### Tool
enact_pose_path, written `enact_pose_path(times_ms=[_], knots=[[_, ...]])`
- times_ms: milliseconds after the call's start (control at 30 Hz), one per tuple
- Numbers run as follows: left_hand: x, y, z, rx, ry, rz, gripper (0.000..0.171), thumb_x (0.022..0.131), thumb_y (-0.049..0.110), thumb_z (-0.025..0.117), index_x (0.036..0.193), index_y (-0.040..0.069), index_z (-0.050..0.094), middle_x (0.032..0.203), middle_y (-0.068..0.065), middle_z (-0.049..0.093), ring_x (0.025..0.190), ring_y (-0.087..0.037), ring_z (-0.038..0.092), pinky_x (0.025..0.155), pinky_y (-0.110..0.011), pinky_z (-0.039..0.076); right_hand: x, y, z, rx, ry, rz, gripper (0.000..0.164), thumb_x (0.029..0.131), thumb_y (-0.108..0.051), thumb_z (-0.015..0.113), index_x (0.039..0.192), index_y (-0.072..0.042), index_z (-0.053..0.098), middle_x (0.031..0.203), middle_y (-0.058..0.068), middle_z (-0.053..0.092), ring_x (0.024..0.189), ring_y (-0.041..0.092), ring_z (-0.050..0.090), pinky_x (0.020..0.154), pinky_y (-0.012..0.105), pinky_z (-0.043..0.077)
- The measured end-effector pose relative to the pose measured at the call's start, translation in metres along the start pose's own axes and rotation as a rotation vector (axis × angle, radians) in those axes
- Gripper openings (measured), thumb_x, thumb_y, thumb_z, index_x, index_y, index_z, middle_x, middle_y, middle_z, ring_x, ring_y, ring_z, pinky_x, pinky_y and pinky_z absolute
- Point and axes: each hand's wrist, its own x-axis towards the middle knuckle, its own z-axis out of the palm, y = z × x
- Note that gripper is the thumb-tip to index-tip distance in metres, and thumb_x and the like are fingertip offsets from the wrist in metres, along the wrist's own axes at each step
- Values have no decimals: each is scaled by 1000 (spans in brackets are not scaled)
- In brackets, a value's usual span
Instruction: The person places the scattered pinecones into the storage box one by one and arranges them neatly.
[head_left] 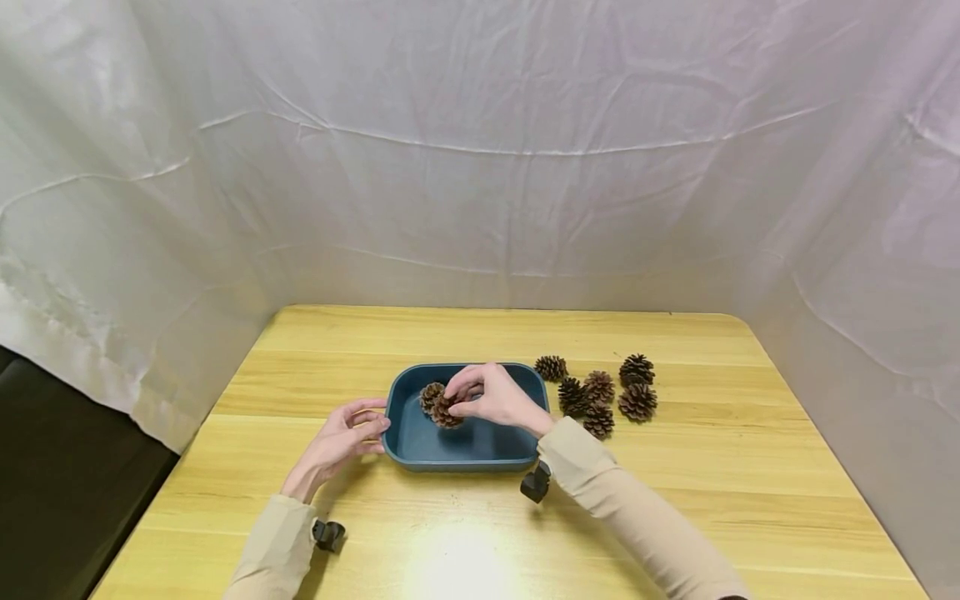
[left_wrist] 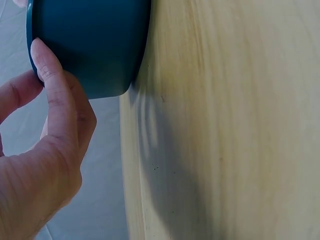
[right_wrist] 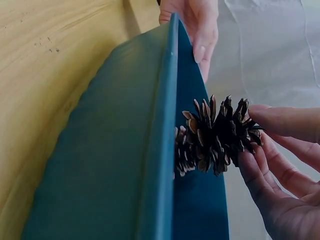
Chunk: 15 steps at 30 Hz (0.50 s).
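A dark teal rectangular tray (head_left: 472,461) stands on the wooden table, its left end by my left hand (head_left: 347,437). The left thumb and fingers pinch the rim there, seen close up in the left wrist view, with fingers against the outer wall. Over the inside of the tray, my right hand (head_left: 498,400) holds a brown pine cone (right_wrist: 220,132) between thumb and fingertips. Another pine cone (head_left: 431,395) lies in the tray just behind and left of the held one, partly hidden by it.
Right of the tray, several loose pine cones (head_left: 598,387) lie in a loose group on the table (head_left: 720,467). A pale fabric curtain (head_left: 510,208) hangs around the table's back and sides. A dark surface (head_left: 67,475) shows beyond the table's left edge.
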Motion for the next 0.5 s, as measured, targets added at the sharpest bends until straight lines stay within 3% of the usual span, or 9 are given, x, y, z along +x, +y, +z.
enact_pose_path(times_ms=[500], knots=[[-1,2,-1,-2,-12,-16,58,99,3,58,146,-15,30,103,-3,61,76,-8,65,72,-24,62,12,-3,22,-31,-41,19,15,86,-9,79,100,-6,76,105,11,73,82,9,66,73,16,57]])
